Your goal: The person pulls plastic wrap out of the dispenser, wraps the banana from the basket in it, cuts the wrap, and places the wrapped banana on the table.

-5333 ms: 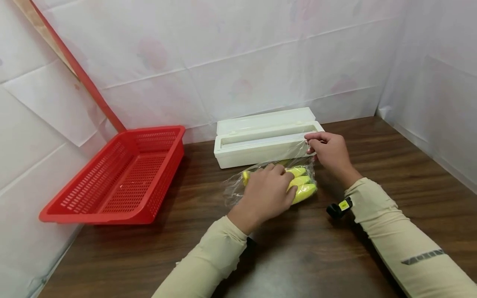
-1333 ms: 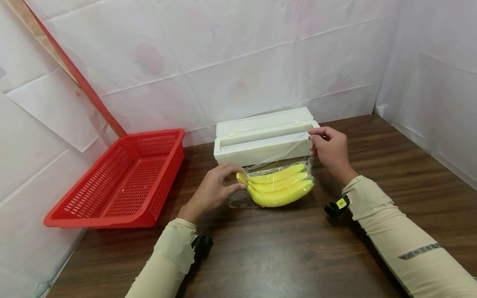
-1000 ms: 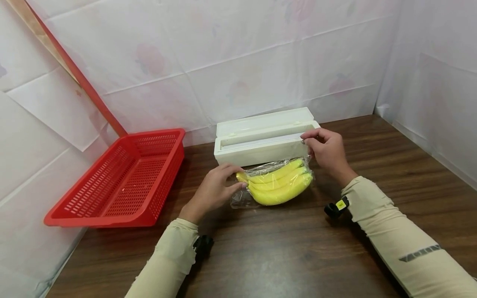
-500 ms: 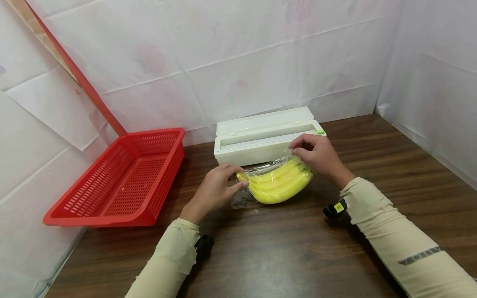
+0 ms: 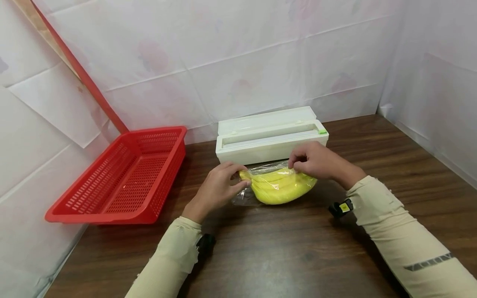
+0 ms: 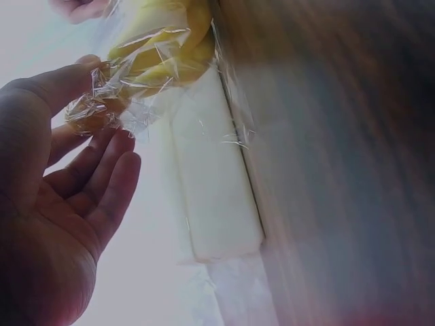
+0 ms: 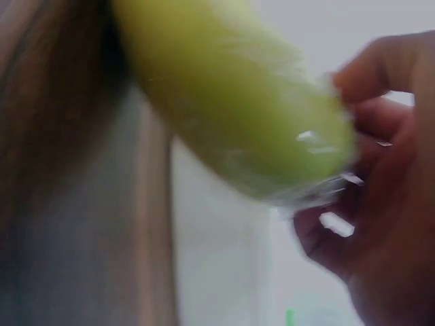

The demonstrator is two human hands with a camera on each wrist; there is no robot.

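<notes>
A bunch of yellow bananas [image 5: 281,191] lies on the dark wood table, covered by clear plastic wrap [image 5: 244,198] that spreads loose past the stem side. My left hand [image 5: 216,188] pinches the wrapped stem between thumb and forefinger; in the left wrist view the crinkled film bunches around that stem [image 6: 95,112]. Over the tips, my right hand [image 5: 316,161] pinches film at the upper side of the bunch. The right wrist view is blurred, with film tight on a greenish banana tip [image 7: 306,149] beside the fingers. Just behind the bunch stands the long white wrap box [image 5: 272,142], lid raised.
A red perforated basket [image 5: 149,207] stands at the left, tilted near the wall. A red strip [image 5: 89,85] runs up the white-covered wall behind it. A small green piece [image 5: 322,132] sits on the box's right end.
The left hand has gone from lying over the bananas to pinching their stem. My right hand has moved left and down from the box's right end, bringing film over the banana tips.
</notes>
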